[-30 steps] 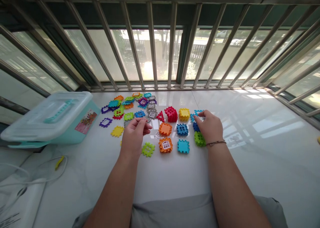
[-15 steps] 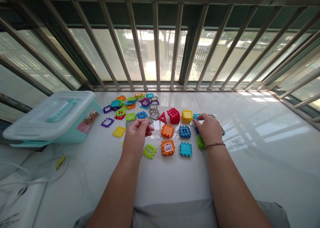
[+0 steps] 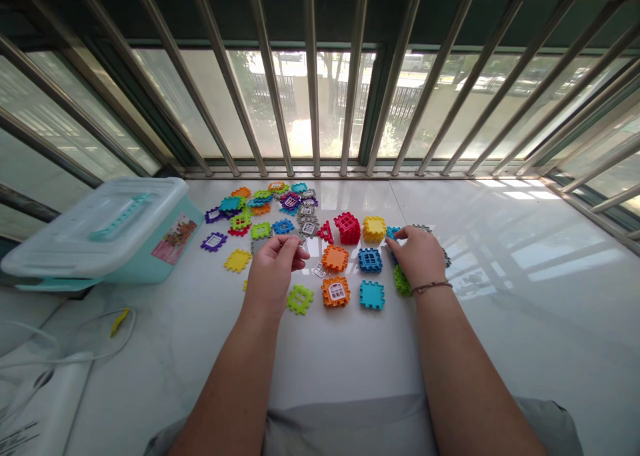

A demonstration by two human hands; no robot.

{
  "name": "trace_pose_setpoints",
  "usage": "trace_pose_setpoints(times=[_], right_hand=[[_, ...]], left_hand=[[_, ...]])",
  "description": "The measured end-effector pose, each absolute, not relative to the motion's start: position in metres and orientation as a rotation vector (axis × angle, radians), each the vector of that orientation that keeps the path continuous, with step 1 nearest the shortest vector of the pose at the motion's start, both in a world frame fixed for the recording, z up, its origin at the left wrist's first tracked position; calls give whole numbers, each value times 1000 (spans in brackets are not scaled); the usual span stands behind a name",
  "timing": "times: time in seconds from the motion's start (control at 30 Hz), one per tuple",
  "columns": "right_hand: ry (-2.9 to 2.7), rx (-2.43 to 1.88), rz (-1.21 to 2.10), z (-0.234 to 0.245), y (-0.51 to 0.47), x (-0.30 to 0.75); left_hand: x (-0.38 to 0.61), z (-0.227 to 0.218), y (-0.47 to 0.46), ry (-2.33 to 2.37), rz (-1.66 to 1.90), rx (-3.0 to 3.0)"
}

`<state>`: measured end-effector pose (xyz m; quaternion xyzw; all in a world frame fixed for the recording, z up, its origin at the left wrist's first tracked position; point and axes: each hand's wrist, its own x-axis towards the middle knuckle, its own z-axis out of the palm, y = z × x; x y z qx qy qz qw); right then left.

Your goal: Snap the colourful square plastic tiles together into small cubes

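Note:
My left hand point(image 3: 275, 266) is closed in a pinch above the left part of the tiles; whatever lies between thumb and finger is too hidden to name. A lime window tile point(image 3: 300, 299) lies just to its right. My right hand point(image 3: 417, 253) has its fingers curled down over blue tiles point(image 3: 393, 233) and a green stack point(image 3: 401, 281), partly covering them; its grip is hidden. Between the hands stand stacks of notched plastic tiles: red point(image 3: 347, 228), yellow point(image 3: 374, 229), orange point(image 3: 335, 259), blue point(image 3: 370, 260), an orange window stack point(image 3: 336, 292) and turquoise point(image 3: 372, 296).
Loose mixed tiles point(image 3: 241, 221) are heaped at the back left. A lidded turquoise box point(image 3: 170, 243) stands on the left, with a white cable point(image 3: 131, 326) in front of it. Metal bars point(image 3: 311, 96) and windows close off the far edge of the white surface.
Both hands hold nearly the same poses and places. The view has tilted very slightly, and the tiles lie as before.

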<state>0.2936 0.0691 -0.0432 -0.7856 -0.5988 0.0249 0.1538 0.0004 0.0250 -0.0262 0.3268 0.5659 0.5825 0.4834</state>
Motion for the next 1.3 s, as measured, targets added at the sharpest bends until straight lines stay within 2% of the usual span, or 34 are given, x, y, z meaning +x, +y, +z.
trace_pose_setpoints(times=[0.4, 0.63, 0.8, 1.0, 1.13, 1.3], right_hand=[[-1675, -2199, 73, -40, 68, 294], [-1647, -1920, -71, -21, 58, 270], [-1927, -1544, -97, -2, 33, 208], [-2494, -1271, 33, -1, -12, 136], [-2662, -1250, 166, -11, -23, 124], [-2773, -1351, 228, -16, -19, 128]], left_hand=[[2, -24, 24, 1413, 1422, 833], [-2, -27, 23, 1629, 1422, 1099], [-4, -29, 24, 1722, 1430, 1211], [-8, -22, 30, 1328, 1723, 660], [-13, -14, 31, 1216, 1820, 444], [-13, -8, 30, 1306, 1957, 487]])
